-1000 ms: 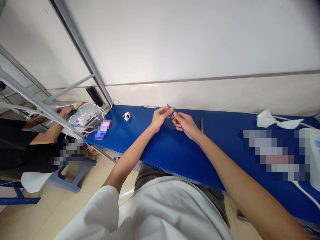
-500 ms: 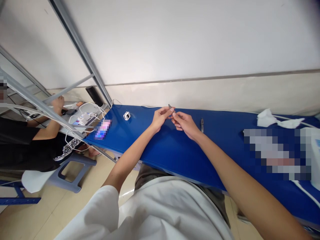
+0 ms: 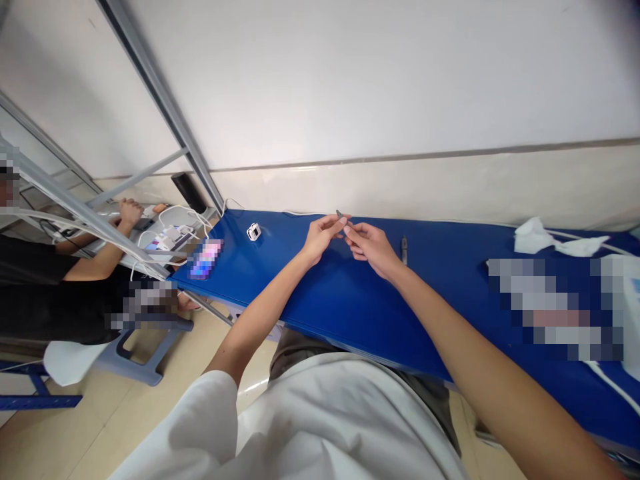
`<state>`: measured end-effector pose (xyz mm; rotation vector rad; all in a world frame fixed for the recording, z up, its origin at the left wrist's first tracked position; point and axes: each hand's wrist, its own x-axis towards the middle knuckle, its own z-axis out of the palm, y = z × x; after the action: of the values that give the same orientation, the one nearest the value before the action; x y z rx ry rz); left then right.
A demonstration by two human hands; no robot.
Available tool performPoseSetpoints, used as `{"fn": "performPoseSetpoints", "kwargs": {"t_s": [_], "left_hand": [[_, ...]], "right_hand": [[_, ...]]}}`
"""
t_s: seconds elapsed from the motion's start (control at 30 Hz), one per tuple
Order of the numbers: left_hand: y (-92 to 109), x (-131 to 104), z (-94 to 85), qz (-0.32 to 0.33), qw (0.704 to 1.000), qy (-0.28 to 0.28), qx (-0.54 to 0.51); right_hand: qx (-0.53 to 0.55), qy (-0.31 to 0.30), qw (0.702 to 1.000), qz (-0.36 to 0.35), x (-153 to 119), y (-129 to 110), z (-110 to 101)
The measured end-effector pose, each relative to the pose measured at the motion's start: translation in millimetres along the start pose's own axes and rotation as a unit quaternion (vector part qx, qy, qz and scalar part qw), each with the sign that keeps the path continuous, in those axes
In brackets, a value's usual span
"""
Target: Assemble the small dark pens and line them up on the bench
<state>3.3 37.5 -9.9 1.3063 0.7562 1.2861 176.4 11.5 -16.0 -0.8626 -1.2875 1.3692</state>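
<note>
Above the blue table (image 3: pixel 350 307), near the wall, my two hands meet fingertip to fingertip. My left hand (image 3: pixel 321 239) is closed on a small dark slim object (image 3: pixel 340 214), whose tip sticks up past the thumb. My right hand (image 3: pixel 369 247) is pinched at the lower end of the same object, its fingers curled. Most of the object is hidden by the fingers. A grey slim item (image 3: pixel 404 249) lies on the table just right of my right hand. To the left a small white cube-like device (image 3: pixel 253 232) stands on the table.
A lit phone (image 3: pixel 205 259) lies at the table's left end, beside a metal frame (image 3: pixel 165 107). Beyond it are cables, a power strip and a seated person's arm (image 3: pixel 100 263). Crumpled tissue (image 3: pixel 533 237), a blurred flat item and a white container (image 3: pixel 620 293) are at the right.
My hands have stayed almost in place, with only slight finger movement around the small object. At the left, the other person's hand has shifted a little to the right.
</note>
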Motion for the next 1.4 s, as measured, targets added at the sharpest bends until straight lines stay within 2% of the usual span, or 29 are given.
{"fn": "performPoseSetpoints", "kwargs": {"t_s": [0.37, 0.6, 0.83, 1.03, 1.2, 1.4], "left_hand": [[-1.8, -0.1, 2.1, -0.012, 0.999, -0.009, -0.047], [-1.0, -0.1, 0.1, -0.015, 0.999, -0.009, -0.031], [-0.7, -0.6, 1.8, -0.028, 0.998, -0.001, -0.051], [0.3, -1.3, 2.1, -0.032, 0.998, -0.005, -0.046], [-1.6, -0.3, 2.3, -0.026, 0.998, 0.001, -0.059], [-0.5, -0.7, 2.3, -0.036, 0.999, 0.0, -0.04]], "right_hand": [[-0.016, -0.016, 1.0, -0.004, -0.9, -1.8, -0.1], [-0.01, 0.003, 1.0, 0.001, -1.8, -2.1, 1.3], [-0.017, -0.021, 1.0, 0.003, -1.0, -2.0, 0.3], [-0.006, -0.003, 1.0, 0.01, -0.6, 0.0, 0.2], [-0.015, -0.021, 1.0, 0.007, -1.5, -1.4, -0.4], [-0.016, -0.008, 1.0, 0.008, -1.3, -0.7, 0.3]]}}
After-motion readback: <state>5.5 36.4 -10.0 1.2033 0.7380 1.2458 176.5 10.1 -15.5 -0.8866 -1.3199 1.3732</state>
